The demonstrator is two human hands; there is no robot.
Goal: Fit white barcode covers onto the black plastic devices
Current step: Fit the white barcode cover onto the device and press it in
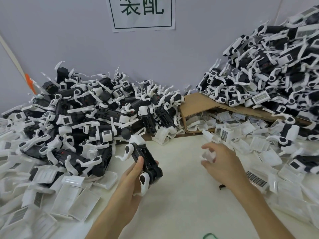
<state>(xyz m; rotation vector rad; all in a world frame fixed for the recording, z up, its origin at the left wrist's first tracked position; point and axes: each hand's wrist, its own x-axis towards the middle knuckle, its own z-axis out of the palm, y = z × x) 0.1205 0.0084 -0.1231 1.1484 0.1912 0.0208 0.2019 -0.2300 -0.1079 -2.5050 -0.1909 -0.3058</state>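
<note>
**Surface and room.** We record a white tabletop (181,195) against a pale grey-lilac wall (198,49). A paper sign (141,12) with dark green characters in a ruled frame hangs at far centre. An orange strip (30,83) sits on a slanted edge at far left.

**Stock.**
- Left heap (89,107) of black-and-white devices, far left.
- Right heap (276,69) of the same, taller, partly resting on a tipped cardboard box (203,102).
- White barcode covers (224,133) spill from the box mouth towards the right; more covers (72,195) lie along the near left.

**In hand.**
- Left hand (131,176): fingers and thumb wrapped round one black device (146,161), held above the tabletop at centre, its open black channel facing up.
- Right hand (224,163): fingers curled about a small white piece (208,156), just right of the device and not touching it.

**Hard to make out.** The white piece is motion-blurred, so we cannot tell whether it bears a barcode. The sign's top is cut off. A green item (209,236) is cropped at the near edge. A small dark fragment (221,186) lies under the right wrist, unidentified.

**Materials and shapes.** The devices are matte black plastic blocks with rounded white caps and curved white arms. The covers are thin white trays, some ribbed, some showing printed grids. The box is brown corrugated card.
</note>
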